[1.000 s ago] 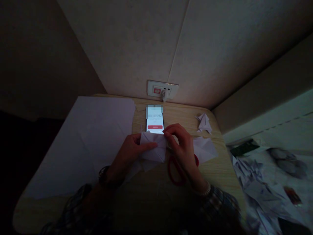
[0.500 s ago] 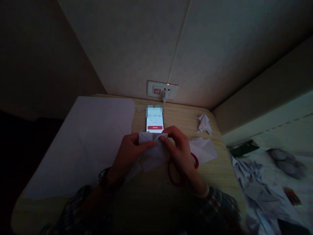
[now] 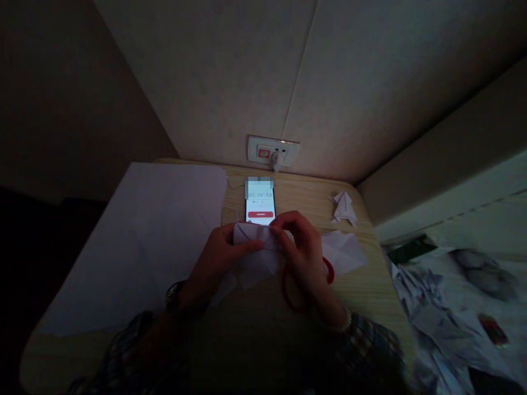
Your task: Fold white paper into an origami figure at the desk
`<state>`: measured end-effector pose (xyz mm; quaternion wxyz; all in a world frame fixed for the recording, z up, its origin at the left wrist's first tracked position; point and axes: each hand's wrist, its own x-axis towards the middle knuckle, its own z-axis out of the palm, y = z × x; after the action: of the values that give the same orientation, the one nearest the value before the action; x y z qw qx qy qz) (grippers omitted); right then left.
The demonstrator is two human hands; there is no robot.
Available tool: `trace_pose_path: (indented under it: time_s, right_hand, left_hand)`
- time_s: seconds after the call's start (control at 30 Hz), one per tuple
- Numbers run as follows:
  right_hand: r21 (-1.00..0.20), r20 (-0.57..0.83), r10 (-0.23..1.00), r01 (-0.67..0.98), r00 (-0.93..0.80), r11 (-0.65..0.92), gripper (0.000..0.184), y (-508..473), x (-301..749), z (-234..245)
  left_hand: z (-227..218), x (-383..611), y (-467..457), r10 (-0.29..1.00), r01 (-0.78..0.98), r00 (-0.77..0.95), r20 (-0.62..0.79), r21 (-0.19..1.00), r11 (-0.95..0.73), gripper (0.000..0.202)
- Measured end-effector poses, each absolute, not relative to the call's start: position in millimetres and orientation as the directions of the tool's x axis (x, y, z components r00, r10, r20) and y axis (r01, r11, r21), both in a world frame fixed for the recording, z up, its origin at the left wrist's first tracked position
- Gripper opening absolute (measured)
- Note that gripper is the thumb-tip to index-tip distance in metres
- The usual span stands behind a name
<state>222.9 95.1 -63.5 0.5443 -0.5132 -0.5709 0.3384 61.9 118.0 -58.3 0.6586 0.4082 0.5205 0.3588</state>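
Between my hands is a white sheet of paper (image 3: pixel 252 233) with folds and creases in it, held up over the table in front of the phone. My left hand (image 3: pixel 216 249) pinches its left side, thumb lying across the near face. At the upper right edge, the thumb and index finger of my right hand (image 3: pixel 302 247) pinch the paper. Red-handled scissors (image 3: pixel 289 293) lie partly under my right hand, their blades hidden. A lit phone (image 3: pixel 260 206) lies just beyond the paper, its lower end covered.
A large stack of white paper (image 3: pixel 177 192) covers the table's left side. A folded paper figure (image 3: pixel 343 207) sits at the back right, and a loose white sheet (image 3: pixel 343 251) nearer. A wall socket (image 3: pixel 273 151) holds a plug. Many folded papers (image 3: pixel 436 318) lie off the table's right side.
My right thumb and fingers have shifted slightly along the paper's upper right edge. More of its creased lower right part shows now. My left hand keeps its pinch.
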Motion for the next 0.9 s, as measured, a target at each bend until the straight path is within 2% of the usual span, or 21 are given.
trace_pose_path:
  time_s: [0.23, 0.63, 0.8, 0.9]
  right_hand:
    - [-0.934, 0.290, 0.950, 0.251, 0.114, 0.255, 0.006, 94.1, 221.9, -62.9]
    - [-0.947, 0.226, 0.962, 0.268, 0.153, 0.180, 0.007, 94.6, 222.0, -63.9]
    - [-0.962, 0.212, 0.970, 0.203, 0.122, 0.185, 0.006, 95.8, 222.0, -62.6]
    - [-0.941, 0.245, 0.968, 0.257, 0.062, 0.221, 0.008, 96.6, 222.8, -60.4]
  left_hand:
    - [-54.2, 65.2, 116.2, 0.885, -0.116, 0.168, -0.435, 0.883, 0.456, 0.026]
    - [-53.0, 63.5, 115.0, 0.895, -0.082, 0.162, -0.416, 0.898, 0.433, 0.027]
    - [-52.5, 65.0, 114.8, 0.920, -0.043, 0.140, -0.367, 0.926, 0.376, 0.025]
    - [-51.9, 65.6, 114.5, 0.943, 0.027, 0.131, -0.305, 0.952, 0.304, 0.023]
